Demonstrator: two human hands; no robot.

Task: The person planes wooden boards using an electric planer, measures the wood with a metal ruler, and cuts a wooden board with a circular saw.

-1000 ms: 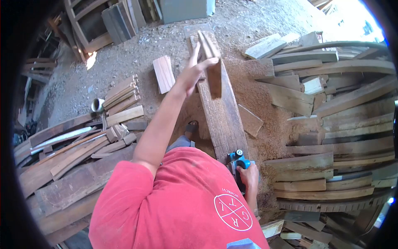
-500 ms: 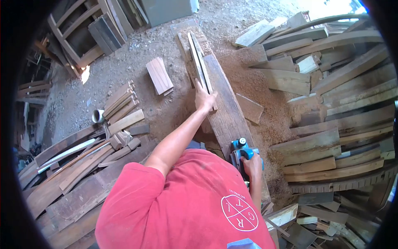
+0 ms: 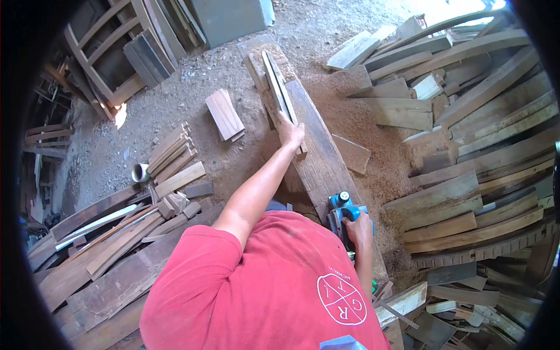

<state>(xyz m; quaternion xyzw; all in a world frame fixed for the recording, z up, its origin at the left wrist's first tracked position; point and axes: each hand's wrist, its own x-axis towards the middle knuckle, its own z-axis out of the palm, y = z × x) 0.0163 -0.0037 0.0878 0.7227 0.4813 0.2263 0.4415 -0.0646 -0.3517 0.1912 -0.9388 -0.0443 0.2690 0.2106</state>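
Note:
My left hand [image 3: 290, 131] is closed around the near end of narrow wooden strips [image 3: 276, 84], which lie lengthwise on a long wooden plank bench [image 3: 318, 143]. A dark gap runs between the strips. My right hand [image 3: 359, 228] is wrapped round the handle of a blue electric planer [image 3: 343, 209]. The planer rests on the near part of the bench, apart from the strips. Its underside is hidden.
Sawdust and shavings [image 3: 373, 134] cover the ground right of the bench. Stacked boards [image 3: 449, 198] fill the right side. Short boards [image 3: 224, 114], more lumber [image 3: 116, 245] and a white cup-like container [image 3: 140, 172] lie to the left. Wooden frames [image 3: 105, 52] lean at the back left.
The view has shifted slightly. Both hands keep their hold, the left on the wooden strips and the right on the planer, with little visible movement along the bench.

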